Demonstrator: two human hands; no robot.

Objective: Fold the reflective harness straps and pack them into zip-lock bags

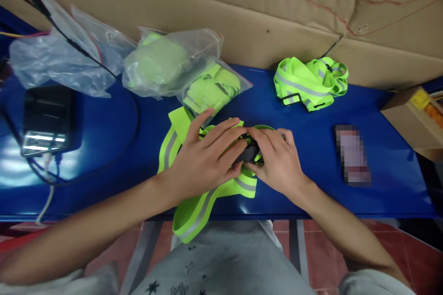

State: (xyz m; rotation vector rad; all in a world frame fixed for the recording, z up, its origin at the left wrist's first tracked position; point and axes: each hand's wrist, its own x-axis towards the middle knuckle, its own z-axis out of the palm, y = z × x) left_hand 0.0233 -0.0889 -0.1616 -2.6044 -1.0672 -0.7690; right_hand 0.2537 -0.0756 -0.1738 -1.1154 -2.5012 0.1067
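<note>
A neon-yellow reflective strap [202, 209] with a grey stripe lies bunched on the blue table, one loop hanging over the front edge. My left hand [211, 156] is over the strap, its fingers bent around a black buckle-like piece [249, 151]. From the other side my right hand [277, 154] grips the same black piece, thumb below and fingers above. Both hands meet there, and the fingers partly hide the piece, so its exact kind cannot be made out.
Behind my hands lie clear plastic bags [173, 60] with folded neon straps. Another strap bundle [308, 83] sits at the back right, near a phone [353, 154] and a cardboard box [411, 120]. At left are a black device [48, 117] with cables and more plastic bags [69, 60].
</note>
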